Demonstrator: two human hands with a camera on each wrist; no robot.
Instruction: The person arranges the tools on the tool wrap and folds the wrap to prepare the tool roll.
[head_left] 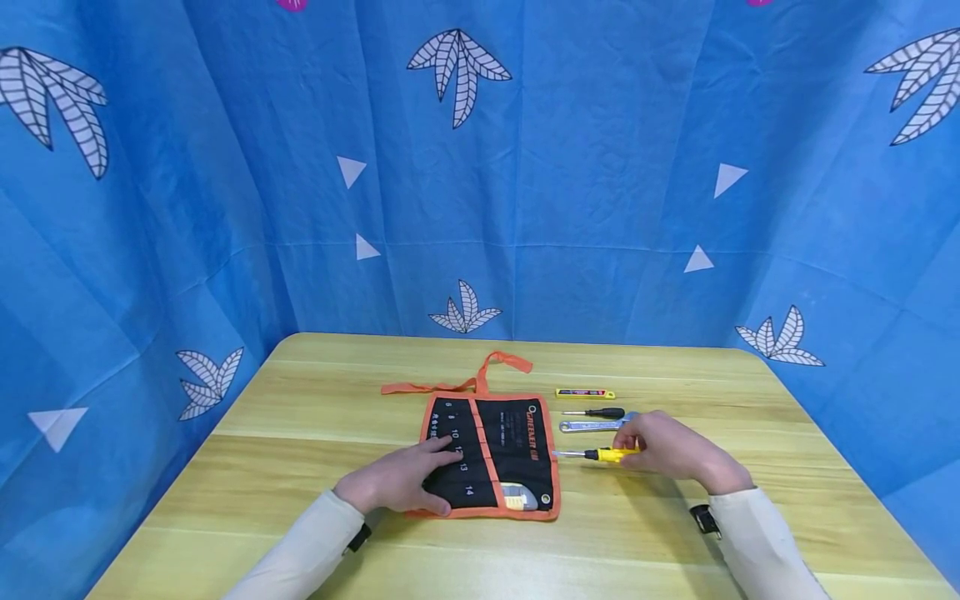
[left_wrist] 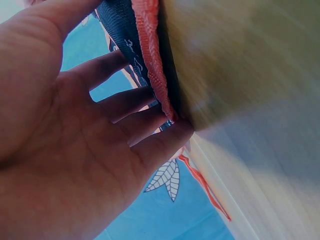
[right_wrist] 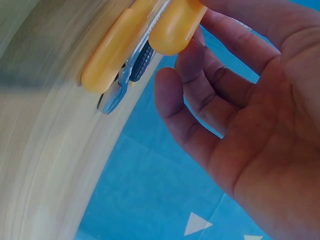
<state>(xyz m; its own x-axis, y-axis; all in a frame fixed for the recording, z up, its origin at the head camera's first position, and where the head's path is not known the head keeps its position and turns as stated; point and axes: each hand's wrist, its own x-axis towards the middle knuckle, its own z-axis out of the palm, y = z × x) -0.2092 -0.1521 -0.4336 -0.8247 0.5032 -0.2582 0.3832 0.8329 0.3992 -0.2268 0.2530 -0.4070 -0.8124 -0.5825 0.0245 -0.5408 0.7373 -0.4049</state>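
A black tool pouch point(head_left: 517, 429) with orange trim lies opened out on the table. My left hand point(head_left: 405, 477) rests on its numbered left part, fingers spread and thumb near the bottom edge. In the left wrist view, the fingers point(left_wrist: 145, 117) lie along the orange border. My right hand point(head_left: 667, 450) pinches a yellow-handled tool point(head_left: 611, 455) whose slim metal tip points left, right at the pouch's edge. Two rounded yellow handle ends show in the right wrist view; the fingers touch the upper handle point(right_wrist: 175, 27). A grey and yellow utility knife point(head_left: 519, 497) sits in the pouch's lower pocket.
Beyond the yellow-handled tool lie an adjustable wrench point(head_left: 588, 426), a black-handled screwdriver point(head_left: 603, 412) and a slim yellow case point(head_left: 585, 393) with a dark label. An orange tie strap point(head_left: 480, 379) trails from the pouch's far edge. A blue curtain point(head_left: 585, 208) hangs behind the table.
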